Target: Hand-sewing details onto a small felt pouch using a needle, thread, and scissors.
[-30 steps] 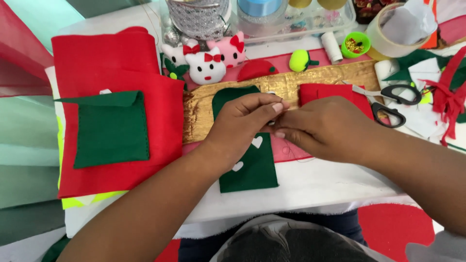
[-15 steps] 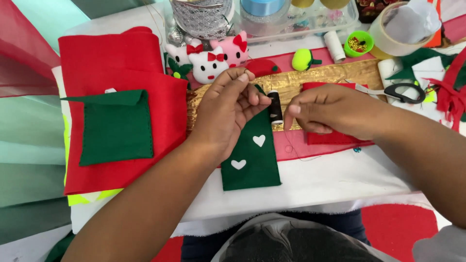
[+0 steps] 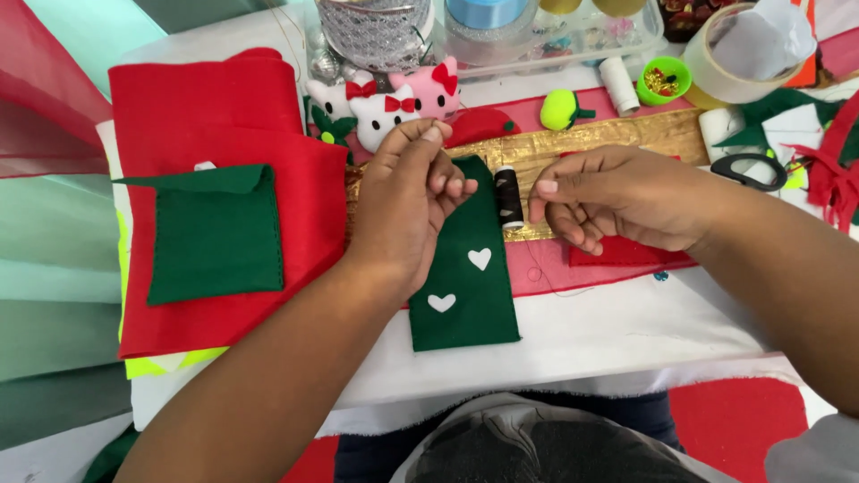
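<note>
A dark green felt strip (image 3: 465, 295) with two white hearts lies upright on the white cloth in front of me. My left hand (image 3: 407, 210) hovers over its left upper edge, thumb and forefinger pinched together near the toys. Whether something thin is pinched there I cannot make out. My right hand (image 3: 617, 197) rests to the right over a red felt piece (image 3: 626, 257), its fingers curled and fingertips pinched. Between the hands a black thread spool (image 3: 508, 197) stands on the gold glitter strip (image 3: 626, 139).
Red felt (image 3: 224, 125) with a green felt pocket (image 3: 215, 233) lies at the left. Behind are small plush cat toys (image 3: 394, 103), a silver ribbon roll (image 3: 371, 31), a yellow-green pincushion (image 3: 561, 109), a white spool (image 3: 619, 85), a tape roll (image 3: 725, 63) and black scissors (image 3: 752, 170).
The hands have drawn apart. My left hand rose off the green strip and pinched its fingers, the right hand pulled back to the right, and the black spool now shows between them.
</note>
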